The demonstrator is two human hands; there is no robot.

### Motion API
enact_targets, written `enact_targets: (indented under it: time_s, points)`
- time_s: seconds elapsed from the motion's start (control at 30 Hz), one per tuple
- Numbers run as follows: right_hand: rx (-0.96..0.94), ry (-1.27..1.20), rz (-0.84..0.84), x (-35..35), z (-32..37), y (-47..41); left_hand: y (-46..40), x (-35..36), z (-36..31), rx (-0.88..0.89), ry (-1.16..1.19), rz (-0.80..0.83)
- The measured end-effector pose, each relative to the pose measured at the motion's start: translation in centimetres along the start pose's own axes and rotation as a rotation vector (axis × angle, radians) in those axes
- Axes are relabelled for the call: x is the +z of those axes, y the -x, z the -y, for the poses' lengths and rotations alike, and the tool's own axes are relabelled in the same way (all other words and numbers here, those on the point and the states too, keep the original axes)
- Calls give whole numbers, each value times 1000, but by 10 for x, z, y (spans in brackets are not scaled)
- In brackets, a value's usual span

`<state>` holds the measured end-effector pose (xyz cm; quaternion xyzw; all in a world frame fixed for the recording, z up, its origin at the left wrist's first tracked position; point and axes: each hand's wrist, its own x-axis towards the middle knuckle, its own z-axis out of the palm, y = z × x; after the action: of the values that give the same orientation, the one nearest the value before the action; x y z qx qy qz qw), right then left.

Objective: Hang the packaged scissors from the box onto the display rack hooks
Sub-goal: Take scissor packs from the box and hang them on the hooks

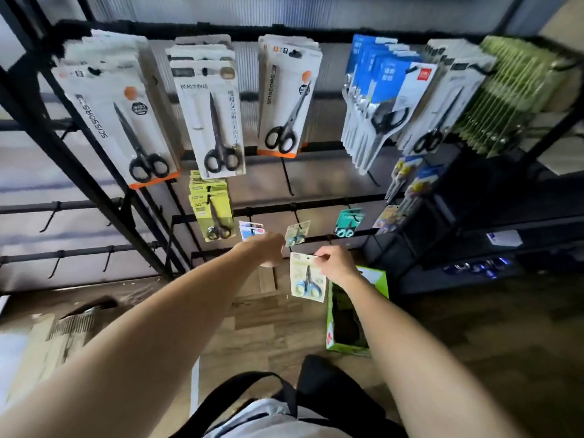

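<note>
My right hand (pixel 335 263) pinches the top corner of a small pale-green pack of blue-handled scissors (pixel 307 277), which hangs below the low rail of the display rack (pixel 126 216). My left hand (pixel 268 248) reaches to the hook area beside it, fingers curled near a hook tip; what it holds is hidden. A matching small pack (pixel 297 233) hangs on a hook just above. The green box (pixel 347 314) stands open on the floor under my right wrist.
Large packs of black scissors (pixel 139 121) fill the upper hooks, with blue and green packs at right. A yellow-green pack (pixel 213 213), a red-white pack (pixel 251 229) and a teal pack (pixel 347 222) hang lower. Bare hooks stick out at left. Flat cardboard lies on the wooden floor.
</note>
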<state>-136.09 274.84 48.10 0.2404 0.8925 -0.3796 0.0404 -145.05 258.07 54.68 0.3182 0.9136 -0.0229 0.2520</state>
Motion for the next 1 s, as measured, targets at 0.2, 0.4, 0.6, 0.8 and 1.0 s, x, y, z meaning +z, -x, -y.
enact_targets:
  time_s: [0.2, 0.4, 0.6, 0.8, 1.0]
  points:
    - [98, -96, -53, 10, -35, -36, -39, 8, -14, 13, -39, -17]
    - [135, -108, 29, 18, -55, -90, -90, 20, -16, -77, -29, 33]
    - [125, -154, 43, 36, -73, -148, -152, 40, -15, -183, 18, 87]
    - [116, -149, 84, 64, -82, -207, -200, 63, -8, -233, 11, 80]
    - [76, -67, 72, 78, -75, -230, -215, 68, 2, -227, -4, 61]
